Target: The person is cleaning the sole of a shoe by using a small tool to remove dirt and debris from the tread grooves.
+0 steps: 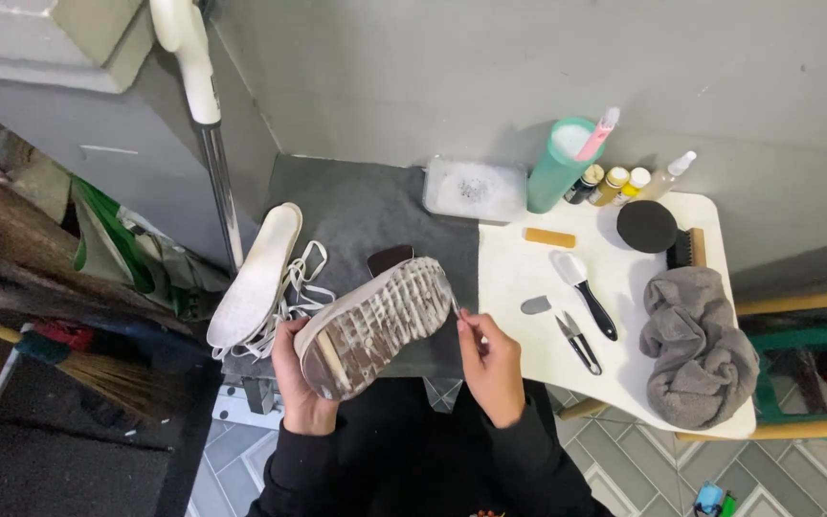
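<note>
Shoe [375, 325] upper hidden behind sole

shoe [375, 325]: a sneaker turned sole-up, tilted, heel towards the person, toe pointing up-right
sole: pale ridged tread, grimy, darker dirt at the heel
pick [455, 304]: thin, pale tool, its tip touching the sole's toe edge

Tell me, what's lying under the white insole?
White shoelaces lie tangled under the insole, spilling out beside the left hand. Below them is a dark grey mat. Whatever sits directly beneath the insole's middle is covered.
</note>
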